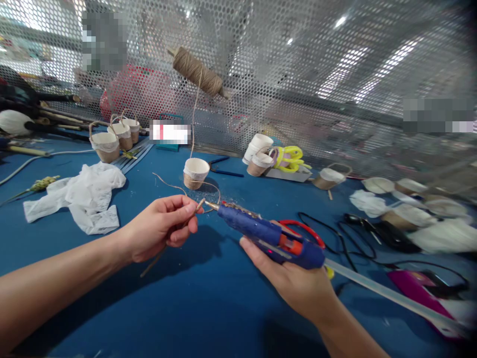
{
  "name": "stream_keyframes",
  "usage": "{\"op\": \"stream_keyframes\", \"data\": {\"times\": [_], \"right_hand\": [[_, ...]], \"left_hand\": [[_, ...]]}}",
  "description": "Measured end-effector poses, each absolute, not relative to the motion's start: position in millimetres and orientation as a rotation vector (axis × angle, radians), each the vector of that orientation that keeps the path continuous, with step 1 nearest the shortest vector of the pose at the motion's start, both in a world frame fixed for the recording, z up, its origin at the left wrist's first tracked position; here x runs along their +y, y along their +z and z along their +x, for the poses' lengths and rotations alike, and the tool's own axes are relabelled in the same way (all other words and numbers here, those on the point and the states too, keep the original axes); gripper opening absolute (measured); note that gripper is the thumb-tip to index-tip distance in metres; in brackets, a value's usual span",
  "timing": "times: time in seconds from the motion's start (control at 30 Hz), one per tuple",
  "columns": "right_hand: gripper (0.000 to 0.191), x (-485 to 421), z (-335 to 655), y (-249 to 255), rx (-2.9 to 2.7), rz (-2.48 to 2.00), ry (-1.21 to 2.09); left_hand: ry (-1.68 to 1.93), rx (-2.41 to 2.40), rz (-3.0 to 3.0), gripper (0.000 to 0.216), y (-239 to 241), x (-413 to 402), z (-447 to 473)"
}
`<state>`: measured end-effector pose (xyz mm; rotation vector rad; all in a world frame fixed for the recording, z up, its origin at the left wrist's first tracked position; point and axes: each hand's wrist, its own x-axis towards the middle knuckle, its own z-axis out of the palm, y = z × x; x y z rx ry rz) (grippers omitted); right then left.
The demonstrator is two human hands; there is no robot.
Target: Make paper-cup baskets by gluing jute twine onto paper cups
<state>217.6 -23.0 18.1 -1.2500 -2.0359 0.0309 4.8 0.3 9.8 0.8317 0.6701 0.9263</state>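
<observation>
My right hand (294, 281) is closed around a blue hot glue gun (268, 233) with an orange trigger, and a clear glue stick sticks out of its back. Its metal nozzle points left and almost touches the tip of a short twine-wrapped stick (199, 205). My left hand (164, 226) pinches that stick between thumb and fingers. Jute twine (194, 122) runs from a spool (197, 72) on the mesh down to a small paper cup (196, 172) wrapped in twine, just beyond my hands.
On the blue table lie a crumpled white bag (84, 196), several little cup baskets (114, 136) at back left, more cups (259, 151), yellow scissors (292, 158), red-handled scissors (305, 229), black cables (335, 238) and white scraps at right. A perforated metal screen (335, 74) closes the back; another person sits behind it.
</observation>
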Motion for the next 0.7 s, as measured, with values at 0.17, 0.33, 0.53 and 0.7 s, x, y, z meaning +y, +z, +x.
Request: {"op": "stream_keyframes", "data": {"times": [0.17, 0.33, 0.53, 0.7], "right_hand": [[0.018, -20.1, 222.5, 13.4, -2.02, -1.235, -0.006], [0.023, -20.8, 218.6, 15.3, -2.018, -1.218, 0.114], [0.019, -24.4, 218.7, 16.2, -2.087, -1.226, 0.087], [0.015, -22.8, 221.8, 13.5, -2.106, -1.262, 0.013]], "left_hand": [[0.926, 0.665, 0.833, 0.012, 10.0, -0.1, 4.2], [0.916, 0.665, 0.821, 0.015, 11.6, -1.3, 4.5], [0.9, 0.677, 0.822, 0.017, 10.3, -0.8, 5.4], [0.893, 0.661, 0.813, 0.016, 11.1, -2.1, 5.8]]}}
